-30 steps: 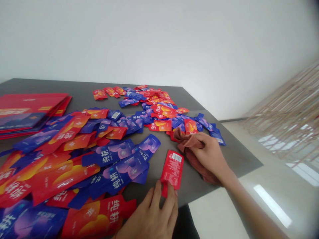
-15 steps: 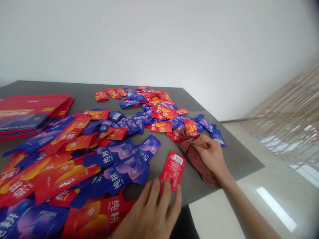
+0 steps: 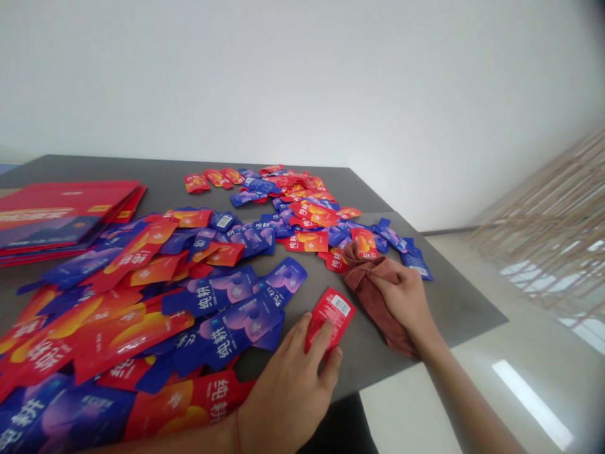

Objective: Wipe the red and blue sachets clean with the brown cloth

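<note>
My left hand is at a single red pouch near the front table edge. Its fingers are bent around the lower part of the pouch, whose back label and white barcode face up. A crumpled reddish-brown cloth lies bunched under my right hand, which pinches it closed. The far end of the cloth touches the red and purple pouches behind it. To the left of my left hand, purple pouches and red-orange pouches overlap in a large heap.
A stack of flat red packages lies on the left of the grey table. More mixed pouches spread toward the back right. A white wall stands behind, and at right are the floor and a rack of thin sticks.
My left hand has moved forward and farther over the red pouch, its fingers now bent around it. The pouch has turned slightly. My right hand stays on the cloth.
</note>
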{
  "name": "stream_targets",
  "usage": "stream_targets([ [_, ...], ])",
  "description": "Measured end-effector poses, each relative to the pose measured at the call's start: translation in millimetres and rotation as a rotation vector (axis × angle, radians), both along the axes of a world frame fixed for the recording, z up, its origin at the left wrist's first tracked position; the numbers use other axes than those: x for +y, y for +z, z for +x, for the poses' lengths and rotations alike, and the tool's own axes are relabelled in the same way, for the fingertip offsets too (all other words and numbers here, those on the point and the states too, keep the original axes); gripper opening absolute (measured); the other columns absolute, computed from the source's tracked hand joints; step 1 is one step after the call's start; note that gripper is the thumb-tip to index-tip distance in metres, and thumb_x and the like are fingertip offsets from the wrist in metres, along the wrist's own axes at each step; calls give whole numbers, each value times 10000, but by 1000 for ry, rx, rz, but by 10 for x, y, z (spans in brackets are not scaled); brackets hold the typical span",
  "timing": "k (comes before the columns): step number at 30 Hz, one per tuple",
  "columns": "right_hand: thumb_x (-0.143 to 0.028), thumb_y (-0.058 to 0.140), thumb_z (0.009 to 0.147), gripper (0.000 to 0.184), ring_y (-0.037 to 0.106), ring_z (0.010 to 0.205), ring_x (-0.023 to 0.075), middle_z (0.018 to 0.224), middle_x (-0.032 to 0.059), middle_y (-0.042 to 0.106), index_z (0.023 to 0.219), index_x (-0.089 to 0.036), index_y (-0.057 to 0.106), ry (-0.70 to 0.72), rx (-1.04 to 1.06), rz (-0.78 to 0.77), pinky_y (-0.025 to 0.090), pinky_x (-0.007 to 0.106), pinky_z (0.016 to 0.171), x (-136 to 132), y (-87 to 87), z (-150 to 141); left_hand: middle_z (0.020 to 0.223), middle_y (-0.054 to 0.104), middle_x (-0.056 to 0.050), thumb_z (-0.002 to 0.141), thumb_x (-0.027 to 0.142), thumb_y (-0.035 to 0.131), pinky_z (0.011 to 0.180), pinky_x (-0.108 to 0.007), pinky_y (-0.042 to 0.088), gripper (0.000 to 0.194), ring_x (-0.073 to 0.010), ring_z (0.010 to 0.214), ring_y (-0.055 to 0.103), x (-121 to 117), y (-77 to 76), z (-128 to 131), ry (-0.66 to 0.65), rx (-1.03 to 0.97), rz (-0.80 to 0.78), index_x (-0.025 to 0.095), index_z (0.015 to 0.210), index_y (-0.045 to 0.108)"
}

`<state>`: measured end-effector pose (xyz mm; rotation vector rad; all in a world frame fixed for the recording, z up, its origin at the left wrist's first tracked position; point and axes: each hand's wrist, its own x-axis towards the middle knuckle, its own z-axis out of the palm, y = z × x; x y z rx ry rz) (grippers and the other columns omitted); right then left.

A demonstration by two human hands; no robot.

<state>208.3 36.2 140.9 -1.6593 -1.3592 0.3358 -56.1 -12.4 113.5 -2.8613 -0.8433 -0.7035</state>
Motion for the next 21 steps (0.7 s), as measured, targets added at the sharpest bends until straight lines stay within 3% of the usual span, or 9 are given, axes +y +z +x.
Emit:
stream_targets([
  [4,-325,681,801,157,655,738,211,767,26,749,712,-213,746,7,14,10,473,299,704,-7,5,-12,1336,693,-140,968,131,605,943,-452,655,189,-335,1165,717,85,96,0,-22,35,0,161,1105,731],
  [8,-323,679,805,150,647,740,206,774,24,747,731,-211,747,9,15,8,465,297,703,-8,-2,-15,1335,700,-198,1001,172,530,992,-482,636,274,-369,1208,713,82,133,-36,-70,98,75,114,1212,695],
  [11,-322,681,808,151,641,740,201,776,19,739,725,-210,738,5,24,7,458,296,704,-6,-22,-7,1292,718,-247,1032,212,445,912,-449,663,349,-396,1177,731,28,121,-47,-92,129,158,77,1264,667],
  [17,-337,686,811,163,638,742,202,783,20,739,722,-209,733,-3,31,-1,452,301,701,-5,-41,0,1273,724,-271,998,187,435,775,-413,689,354,-415,1112,752,-92,151,-36,-48,126,205,81,1243,667],
  [21,-336,681,809,159,642,750,204,780,17,739,723,-213,733,-4,32,0,450,301,710,-6,-29,-5,1332,685,-302,984,132,402,839,-390,680,365,-390,1161,738,-89,267,-83,-69,118,215,12,1161,698],
])
